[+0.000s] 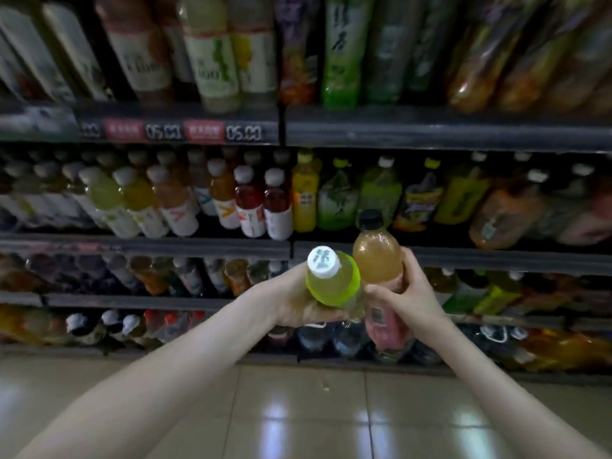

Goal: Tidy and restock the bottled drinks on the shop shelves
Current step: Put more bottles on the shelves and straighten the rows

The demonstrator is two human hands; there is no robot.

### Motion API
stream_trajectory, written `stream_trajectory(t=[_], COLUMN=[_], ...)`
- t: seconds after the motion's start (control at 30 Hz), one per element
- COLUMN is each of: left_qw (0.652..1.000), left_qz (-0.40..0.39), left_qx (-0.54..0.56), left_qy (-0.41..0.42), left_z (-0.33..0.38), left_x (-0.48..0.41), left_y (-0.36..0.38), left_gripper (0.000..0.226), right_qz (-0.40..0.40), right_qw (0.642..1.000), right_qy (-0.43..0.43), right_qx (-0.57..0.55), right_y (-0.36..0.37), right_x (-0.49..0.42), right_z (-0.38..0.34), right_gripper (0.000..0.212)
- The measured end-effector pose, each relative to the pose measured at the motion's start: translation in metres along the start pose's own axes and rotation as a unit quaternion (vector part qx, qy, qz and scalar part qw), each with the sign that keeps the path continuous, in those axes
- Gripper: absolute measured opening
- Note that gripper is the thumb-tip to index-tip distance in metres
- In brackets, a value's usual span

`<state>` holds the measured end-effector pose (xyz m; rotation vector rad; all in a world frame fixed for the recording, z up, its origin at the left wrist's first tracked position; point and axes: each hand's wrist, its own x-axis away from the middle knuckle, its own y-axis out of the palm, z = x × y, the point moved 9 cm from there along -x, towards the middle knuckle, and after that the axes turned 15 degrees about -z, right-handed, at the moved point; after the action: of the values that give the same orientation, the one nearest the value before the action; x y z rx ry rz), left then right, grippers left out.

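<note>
Facing shelves (430, 137): packed drink rows, blurry.
amber btl (377, 256): upright, black cap, touching green btl (334, 283), mid-air before shelves, prob awaiting slot.
green btl: tilted twd cam, white cap.
R hand (407, 299): fingers wrapped round amber btl.
L hand (298, 303): cups green btl underneath, fingers curled.

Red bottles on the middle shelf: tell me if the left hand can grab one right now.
Probably not. The left hand grips the green bottle, so it is full. The red bottles stand at the open shelf front, unblocked; freeing that hand first should do it.
</note>
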<state>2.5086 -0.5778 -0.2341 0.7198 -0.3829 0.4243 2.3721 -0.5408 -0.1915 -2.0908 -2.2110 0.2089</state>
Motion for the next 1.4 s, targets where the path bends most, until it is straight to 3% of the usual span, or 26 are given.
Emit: stream_trajectory(t=[0.03,0.13,0.23,0.3,0.37,0.43,0.53,0.67,0.7,0.8,0.9,1.0,1.2,1.3,1.4], left_qw=[0.999,0.999,0.999,0.994,0.976,0.947,0.87,0.741,0.73,0.765,0.75,0.715,0.604,0.555,0.546], left_qz=[-0.022,0.007,0.026,-0.009,-0.022,-0.003,0.089,0.235,0.252,0.273,0.318,0.37,0.461,0.479,0.491], left_qx=[0.021,0.016,-0.036,-0.109,-0.217,-0.318,-0.479,-0.625,-0.63,-0.564,-0.545,-0.534,-0.519,-0.538,-0.547], left_qy=[-0.015,-0.052,-0.011,0.003,0.012,0.039,0.071,0.07,0.085,0.147,0.197,0.258,0.392,0.417,0.402], left_z=[-0.002,0.001,0.001,-0.002,-0.001,0.007,0.033,0.076,0.085,0.111,0.143,0.187,0.277,0.307,0.326], left_x=[-0.011,-0.037,-0.07,-0.085,-0.097,-0.107,-0.111,-0.094,-0.089,-0.074,-0.055,-0.031,0.017,0.023,0.018], left_y=[0.017,0.059,0.089,0.113,0.138,0.161,0.18,0.184,0.186,0.189,0.19,0.19,0.194,0.19,0.175], left_gripper=[0.022,0.049,0.095,0.111,0.104,0.076,0.04,0.059,0.058,0.049,0.049,0.045,0.04,0.045,0.051], right_qz=[0.012,0.043,0.061,0.072,0.087,0.086,0.077,0.057,0.054,0.056,0.058,0.065,0.118,0.144,0.158], right_qw=[1.0,0.997,0.993,0.987,0.979,0.973,0.974,0.979,0.98,0.98,0.981,0.977,0.953,0.942,0.935], right_qy=[0.0,0.003,0.015,0.021,0.018,0.008,-0.01,-0.04,-0.049,-0.079,-0.115,-0.169,-0.254,-0.285,-0.306], right_qx=[-0.021,-0.071,-0.105,-0.141,-0.183,-0.212,-0.212,-0.19,-0.185,-0.176,-0.146,-0.109,-0.117,-0.105,-0.086], right_y=[-0.015,-0.058,-0.1,-0.124,-0.146,-0.161,-0.177,-0.193,-0.195,-0.199,-0.203,-0.211,-0.238,-0.248,-0.251], right_x=[0.009,0.037,0.062,0.075,0.089,0.098,0.097,0.084,0.08,0.066,0.05,0.036,0.01,0.001,-0.01], right_z=[0.003,0.012,0.023,0.033,0.042,0.045,0.032,-0.001,-0.009,-0.032,-0.063,-0.099,-0.146,-0.164,-0.177], right_gripper=[0.059,0.061,0.062,0.066,0.066,0.065,0.066,0.068,0.067,0.07,0.068,0.062,0.059,0.056,0.06])
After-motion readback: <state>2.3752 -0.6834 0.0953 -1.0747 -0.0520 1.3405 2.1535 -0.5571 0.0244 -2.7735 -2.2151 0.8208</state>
